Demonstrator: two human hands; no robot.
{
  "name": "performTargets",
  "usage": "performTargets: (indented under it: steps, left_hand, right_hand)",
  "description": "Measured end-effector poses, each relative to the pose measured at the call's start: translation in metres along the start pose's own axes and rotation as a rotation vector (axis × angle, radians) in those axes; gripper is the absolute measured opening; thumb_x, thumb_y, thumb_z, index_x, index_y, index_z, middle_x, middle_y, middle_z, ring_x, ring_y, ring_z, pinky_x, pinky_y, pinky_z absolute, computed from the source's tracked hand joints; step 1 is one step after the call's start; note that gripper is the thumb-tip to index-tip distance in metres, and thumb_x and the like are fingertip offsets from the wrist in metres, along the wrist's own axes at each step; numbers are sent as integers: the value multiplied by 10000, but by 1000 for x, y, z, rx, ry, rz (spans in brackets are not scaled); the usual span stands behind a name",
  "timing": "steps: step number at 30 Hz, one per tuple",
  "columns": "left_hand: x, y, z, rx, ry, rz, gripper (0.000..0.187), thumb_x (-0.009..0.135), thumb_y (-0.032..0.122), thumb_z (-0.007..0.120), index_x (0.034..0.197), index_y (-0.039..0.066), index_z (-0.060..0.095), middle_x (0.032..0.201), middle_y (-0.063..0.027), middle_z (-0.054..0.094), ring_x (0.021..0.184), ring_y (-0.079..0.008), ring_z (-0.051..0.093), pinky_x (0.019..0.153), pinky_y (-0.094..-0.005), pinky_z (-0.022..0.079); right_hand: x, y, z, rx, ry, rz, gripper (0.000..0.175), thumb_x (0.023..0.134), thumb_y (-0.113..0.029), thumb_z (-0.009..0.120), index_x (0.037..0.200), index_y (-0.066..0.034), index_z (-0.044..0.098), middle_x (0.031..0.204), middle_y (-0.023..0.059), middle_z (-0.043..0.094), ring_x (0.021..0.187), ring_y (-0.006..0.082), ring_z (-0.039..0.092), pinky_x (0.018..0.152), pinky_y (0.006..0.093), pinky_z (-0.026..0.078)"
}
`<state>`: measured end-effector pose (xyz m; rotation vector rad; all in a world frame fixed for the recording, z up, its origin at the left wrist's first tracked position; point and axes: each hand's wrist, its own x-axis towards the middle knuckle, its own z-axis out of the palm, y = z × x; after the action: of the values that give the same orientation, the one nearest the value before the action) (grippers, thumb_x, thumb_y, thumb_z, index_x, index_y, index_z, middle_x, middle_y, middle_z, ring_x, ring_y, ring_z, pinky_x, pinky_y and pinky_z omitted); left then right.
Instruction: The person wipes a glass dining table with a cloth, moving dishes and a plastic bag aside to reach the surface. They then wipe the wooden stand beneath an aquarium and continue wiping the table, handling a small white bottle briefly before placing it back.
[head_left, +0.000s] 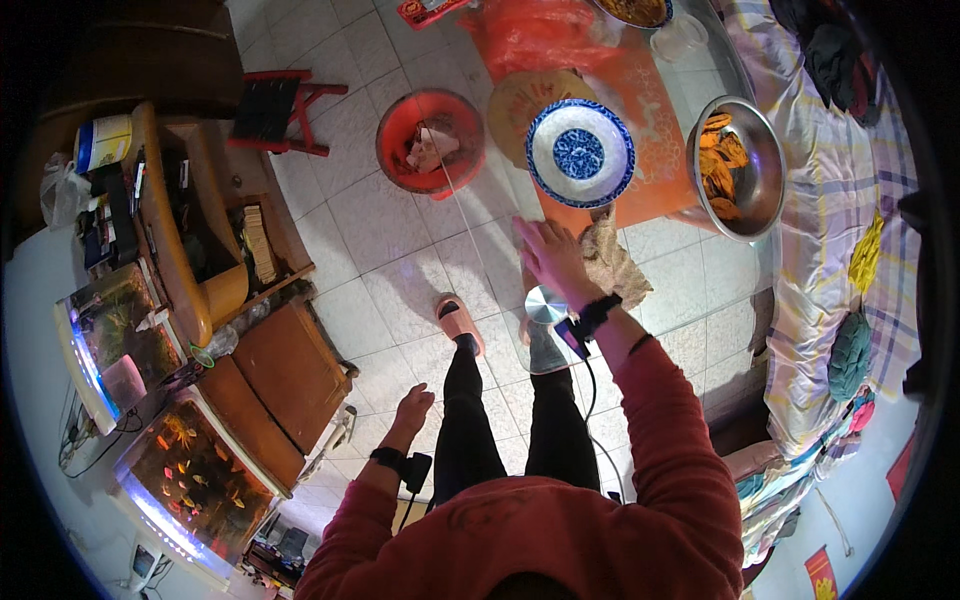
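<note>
My right hand (551, 259) is over the glass table, its fingers slightly spread and nothing seen in them. Just beyond its fingertips stands a white bowl with a blue pattern (580, 154), which looks empty. A crumpled brown cloth (615, 259) lies beside that hand, on its right. Below the wrist a shiny metal disc (546, 305) shows at the table's near end. My left hand (411, 409) hangs low beside my left leg, away from the table, its fingers loosely bent and no object visible in it.
A steel basin (737, 169) with orange dried pieces stands at the table's right. A round brown mat (517, 112) lies partly under the bowl. On the tiled floor are a red bin (390, 142) and a folding stool (281, 112). Fish tanks (191, 480) line the left; a bed (810, 300) is right.
</note>
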<state>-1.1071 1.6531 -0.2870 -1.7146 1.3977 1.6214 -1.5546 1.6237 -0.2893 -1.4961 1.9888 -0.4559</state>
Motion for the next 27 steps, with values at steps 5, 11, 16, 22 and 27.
performTargets:
  steps: [5,11,16,22,27]
  left_hand:
    - [7,-12,-18,44,41,-24,490,851,269,603,1235,-4,466,1006,-143,639,977,-215,600,858,-317,459]
    - [7,-19,-23,16,30,26,430,862,212,593,1224,8,484,983,-103,638,920,-167,590,822,-300,464]
    - [8,-17,-25,46,-1,-2,443,860,244,608,1211,4,487,964,-90,639,908,-162,586,818,-291,457]
    - [14,-20,-29,33,1,-25,468,859,285,593,1216,3,483,993,-159,646,956,-233,614,840,-329,470]
    - [27,-28,-22,-24,-38,-98,446,860,227,610,1228,12,479,992,-109,635,929,-176,586,834,-295,457]
  right_hand:
    - [56,17,-12,-30,313,53,672,763,-222,650,1338,-77,334,1283,188,432,1171,359,424,987,421,347]
    - [38,61,-36,-77,549,348,704,780,-259,626,1368,-60,293,1342,207,380,1226,353,369,1020,467,272]
    - [-70,34,13,-332,386,522,835,686,-504,641,1382,-167,326,1422,210,248,1300,382,254,1022,604,177]
    - [-13,48,39,-316,634,555,555,857,-361,510,1359,-182,358,1428,197,248,1299,389,248,1034,557,184]
    - [99,67,4,-285,706,715,525,868,-330,486,1357,-190,357,1435,126,272,1315,324,243,1046,518,187]
